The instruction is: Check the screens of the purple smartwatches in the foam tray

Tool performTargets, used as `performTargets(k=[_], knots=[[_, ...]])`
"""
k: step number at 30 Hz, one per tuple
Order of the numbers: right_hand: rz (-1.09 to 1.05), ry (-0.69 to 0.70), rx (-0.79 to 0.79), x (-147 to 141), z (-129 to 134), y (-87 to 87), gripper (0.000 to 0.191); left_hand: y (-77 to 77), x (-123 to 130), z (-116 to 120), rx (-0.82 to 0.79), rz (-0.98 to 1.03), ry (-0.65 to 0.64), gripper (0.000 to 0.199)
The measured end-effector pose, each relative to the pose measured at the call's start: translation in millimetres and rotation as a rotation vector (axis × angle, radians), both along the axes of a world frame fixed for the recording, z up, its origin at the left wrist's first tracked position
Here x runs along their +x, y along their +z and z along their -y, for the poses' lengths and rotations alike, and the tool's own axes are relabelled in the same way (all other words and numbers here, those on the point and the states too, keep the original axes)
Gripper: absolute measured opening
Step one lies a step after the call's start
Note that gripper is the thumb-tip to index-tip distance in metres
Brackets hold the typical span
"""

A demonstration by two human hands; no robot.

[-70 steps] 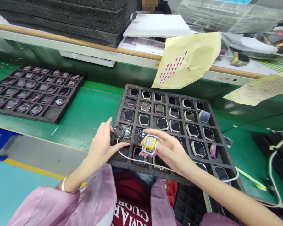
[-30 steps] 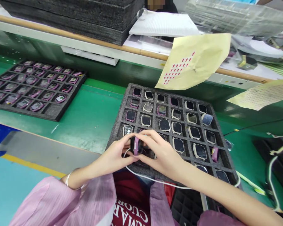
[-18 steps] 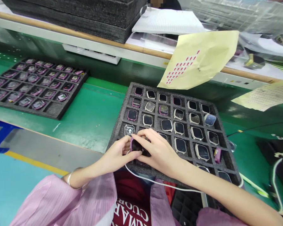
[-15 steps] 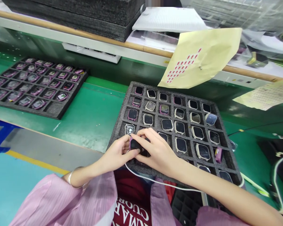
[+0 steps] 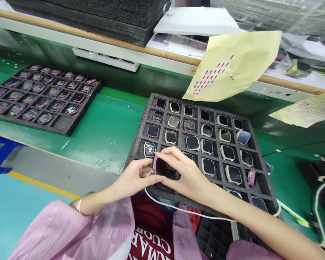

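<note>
Between my hands, a smartwatch [image 5: 160, 167] with a purple case and dark screen is held over the near left part of a grey foam tray [image 5: 137, 144]. My left hand [image 5: 134, 179] is closed on its left side, thumb at the lower edge and fingers partly hidden behind it. My right hand [image 5: 189, 172] spans the watch, with a fingertip at its top edge and the thumb at its bottom. A white cable [image 5: 178, 212] leads from beside my left fingers; its end is hidden. Just beyond lies a watch with a lit dial [image 5: 150, 149].
Several pale and purple watches fill the tray's compartments. A second foam tray [image 5: 62, 124] with purple watches rests on the green bench [image 5: 108, 126] to the left. A yellow paper sheet [image 5: 233, 68] hangs from the shelf edge, below stacked black foam [image 5: 97, 21].
The purple watch has shifted slightly right and turned, so its purple side edge now shows more. Both hands have moved slightly with it.
</note>
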State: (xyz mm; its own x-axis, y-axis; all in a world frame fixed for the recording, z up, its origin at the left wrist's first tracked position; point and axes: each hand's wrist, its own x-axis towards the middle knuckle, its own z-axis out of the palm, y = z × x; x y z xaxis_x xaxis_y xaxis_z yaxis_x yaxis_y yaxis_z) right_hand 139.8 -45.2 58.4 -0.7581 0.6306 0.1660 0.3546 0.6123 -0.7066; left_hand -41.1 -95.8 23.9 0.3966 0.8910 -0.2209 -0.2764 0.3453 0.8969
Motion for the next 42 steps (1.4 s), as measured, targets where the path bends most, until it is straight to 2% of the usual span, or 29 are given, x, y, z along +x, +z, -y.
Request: performTargets(k=[6, 11, 15, 21, 24, 27, 32, 42], knots=[[0.09, 0.029, 0.08, -2, 0, -9.5, 0.045, 0.3, 1, 1, 0.036, -0.083, 0.013, 0.026], [0.139, 0.106, 0.092, 0, -3, -8.2, 0.044, -4.7, 2, 0, 0.042, -0.135, 0.044, 0.033], [0.127, 0.097, 0.125, -2, -2, -10.2, 0.045, -6.3, 0, 0, 0.042, -0.153, 0.045, 0.031], [-0.029, 0.052, 0.056, -3, 1, -21.5, 0.054, 0.4, -5, -1, 0.012, -0.089, -0.003, 0.029], [-0.048, 0.045, 0.115, -2, 2, -26.1, 0.053, -0.8, -7, 1, 0.011, -0.071, -0.061, 0.034], [-0.043, 0.047, 0.164, -2, 2, -28.4, 0.052, -5.7, -7, 4, 0.05, -0.137, -0.091, 0.034], [-0.053, 0.032, 0.201, -5, 3, -30.0, 0.047, -9.9, -5, 7, 0.075, -0.228, -0.034, 0.03], [-0.054, 0.028, 0.197, -5, 4, -32.4, 0.05, -7.7, -3, 8, 0.093, -0.227, -0.004, 0.032]])
